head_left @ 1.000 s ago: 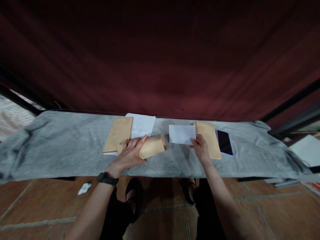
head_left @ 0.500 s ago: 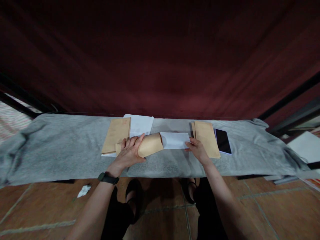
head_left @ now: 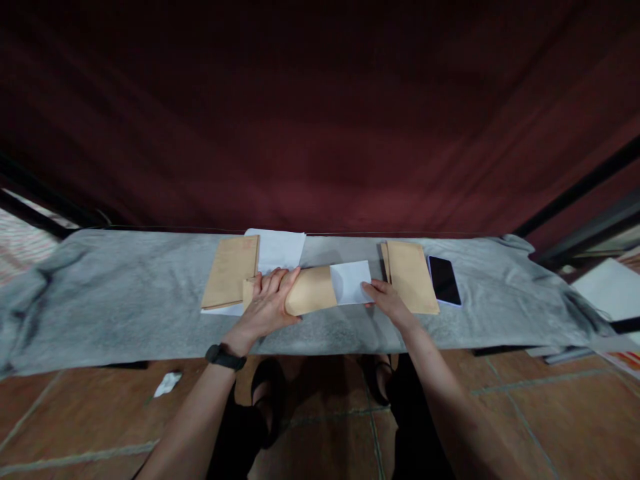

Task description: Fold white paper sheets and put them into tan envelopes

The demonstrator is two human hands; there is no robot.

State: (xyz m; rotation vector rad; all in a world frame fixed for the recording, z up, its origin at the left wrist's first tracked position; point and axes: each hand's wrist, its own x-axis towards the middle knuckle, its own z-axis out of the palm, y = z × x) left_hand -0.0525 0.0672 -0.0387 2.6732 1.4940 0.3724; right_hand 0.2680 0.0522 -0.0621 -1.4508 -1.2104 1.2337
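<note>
A brown envelope (head_left: 314, 291) lies sideways before me, its mouth to the right. Across its left part is my left hand (head_left: 270, 301), fingers over the top edge and thumb along the lower edge, gripping it. A folded white paper (head_left: 350, 280) sits partly inside the mouth. My right hand (head_left: 386, 300) pinches the paper's right end between thumb and fingers. Left of the envelope lies a stack of brown envelopes (head_left: 233, 267), with white sheets (head_left: 283, 248) behind and partly under it. More brown envelopes (head_left: 413, 277) lie just right of my right hand.
A dark-screened phone (head_left: 445, 281) lies beside the right envelopes. Grey cloth (head_left: 125, 293) covers the narrow bench, with a dark red curtain (head_left: 320, 133) behind it. A crumpled white tissue (head_left: 167, 383) is on the tiled floor. White boards or papers (head_left: 610, 290) stand at far right.
The white paper has slid further left into the envelope, so less of it shows. My right hand moved left with it. My left hand and the envelope shifted slightly right.
</note>
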